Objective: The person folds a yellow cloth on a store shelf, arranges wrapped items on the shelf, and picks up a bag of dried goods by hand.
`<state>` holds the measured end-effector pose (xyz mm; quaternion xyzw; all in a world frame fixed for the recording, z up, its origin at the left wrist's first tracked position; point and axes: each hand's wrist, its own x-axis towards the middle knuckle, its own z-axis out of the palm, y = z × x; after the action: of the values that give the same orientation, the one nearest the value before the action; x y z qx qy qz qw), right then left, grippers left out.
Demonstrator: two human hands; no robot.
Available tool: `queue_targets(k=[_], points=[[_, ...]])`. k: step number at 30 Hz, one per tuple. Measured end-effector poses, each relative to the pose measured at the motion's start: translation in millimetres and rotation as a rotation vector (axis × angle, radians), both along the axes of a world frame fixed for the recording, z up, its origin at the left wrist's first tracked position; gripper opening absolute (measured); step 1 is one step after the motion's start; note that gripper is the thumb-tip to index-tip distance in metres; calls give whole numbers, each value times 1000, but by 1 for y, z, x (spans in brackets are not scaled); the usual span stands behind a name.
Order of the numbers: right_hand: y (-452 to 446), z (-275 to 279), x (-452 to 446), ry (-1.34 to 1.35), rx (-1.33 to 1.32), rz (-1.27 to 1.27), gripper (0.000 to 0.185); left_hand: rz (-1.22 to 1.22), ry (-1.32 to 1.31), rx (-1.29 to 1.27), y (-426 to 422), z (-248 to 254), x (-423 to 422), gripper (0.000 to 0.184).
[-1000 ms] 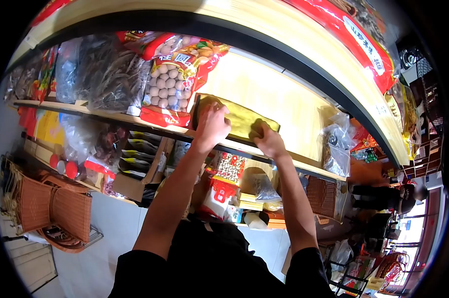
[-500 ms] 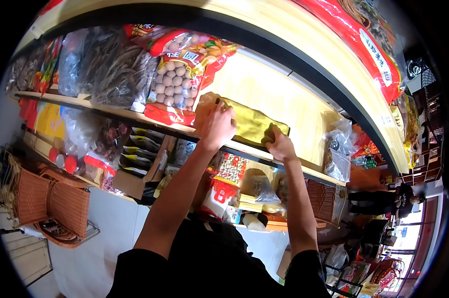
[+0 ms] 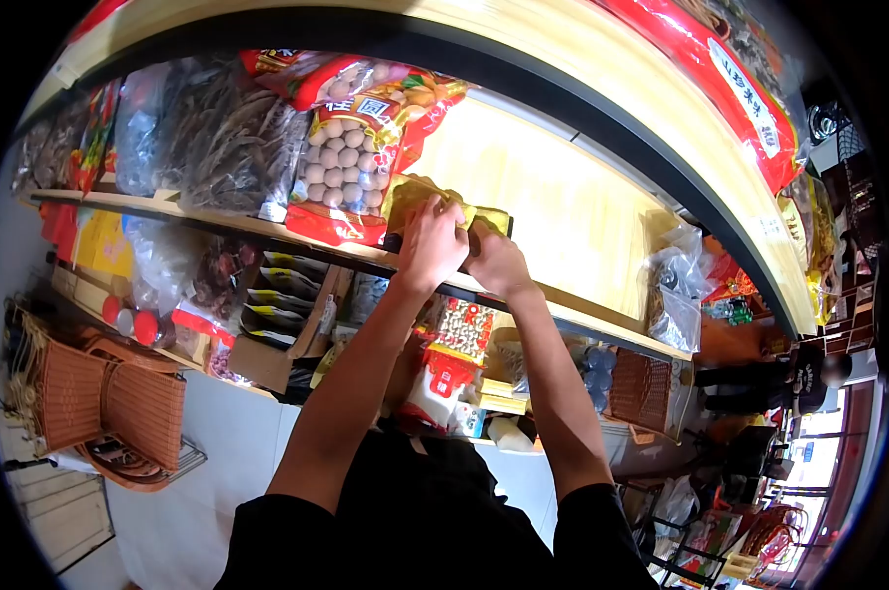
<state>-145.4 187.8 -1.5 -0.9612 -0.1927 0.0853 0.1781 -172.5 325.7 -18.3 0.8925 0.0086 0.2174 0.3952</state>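
Note:
A yellow-green cloth [image 3: 403,200] with a dark edge lies bunched on the wooden shelf board [image 3: 562,216]. My left hand [image 3: 432,241] is closed on it near the shelf's front edge. Close beside it, almost touching, my right hand [image 3: 496,261] also grips the cloth, fingers curled into its folds. Just left of the cloth stands a red bag of round brown dried fruit [image 3: 341,177]. Part of the cloth is hidden under my fingers.
Clear plastic bags of dark dried goods [image 3: 233,147] fill the shelf's left side. A crumpled clear bag [image 3: 675,285] sits at its right end. The upper shelf's dark edge [image 3: 562,88] overhangs. Wicker chairs [image 3: 140,408] stand lower left; a person [image 3: 808,382] is far right.
My right hand has moved left, up beside my left hand, and the cloth that was stretched flat between them is now gathered into folds. My left hand has stayed about where it was.

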Motion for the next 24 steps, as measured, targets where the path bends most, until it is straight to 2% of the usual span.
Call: queue_targets(k=[5,8,12,15,19,21,23,24], points=[[-36,4,-6,24,137,-54,25,-9,7,7,0,0,-1,16],[-72,6,-5,65,111,-109,31,39,-29,10,-2,-4,0,16],[-124,16,-2,170,38,-215,48,-30,130,-15,0,5,-1,16],[-163,6,5,181,136,-284,45,-81,227,-33,-1,11,-1,17],[-168,17,4,114,-36,-356,60,-124,232,-6,-1,0,3,15],[-154,13,1,-17,-267,-392,68,-123,162,-7,-1,-3,4,13],[-148,-4,1,-210,-248,-391,75,-142,179,-5,0,3,0,17],[-138,5,0,-130,-254,-405,84,-141,178,-6,0,3,0,17]])
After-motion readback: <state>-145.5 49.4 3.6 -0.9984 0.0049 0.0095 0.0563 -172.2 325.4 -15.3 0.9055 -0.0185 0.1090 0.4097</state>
